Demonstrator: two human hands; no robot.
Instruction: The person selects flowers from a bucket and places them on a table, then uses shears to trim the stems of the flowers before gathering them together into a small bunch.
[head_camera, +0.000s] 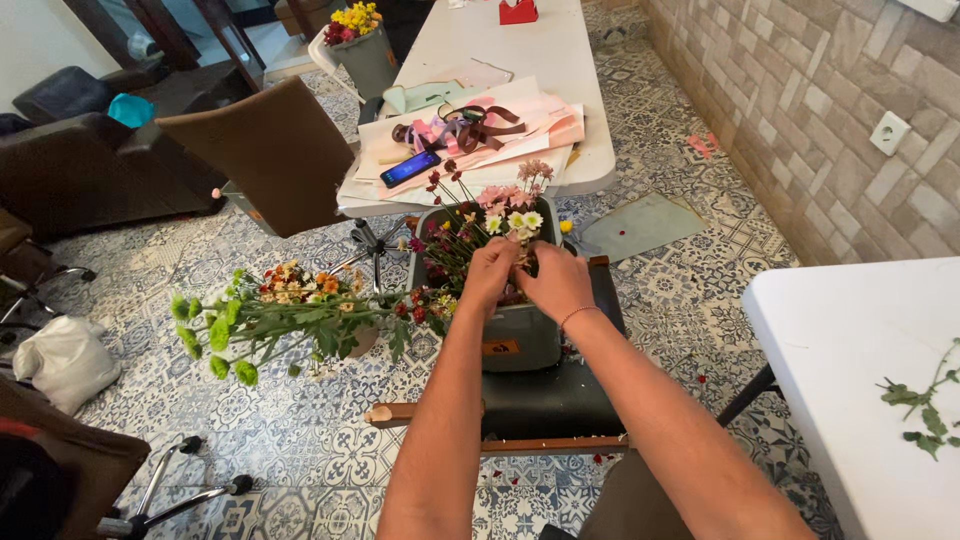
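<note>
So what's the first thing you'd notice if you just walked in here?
Probably the two hands, the left hand and right hand, pressed together among the flower stems in a grey container on a dark chair in the middle. Just left of it, a big bunch of green, orange and red flowers spreads over the patterned floor tiles. Behind, a white table holds pink paper, ribbon and a phone.
</note>
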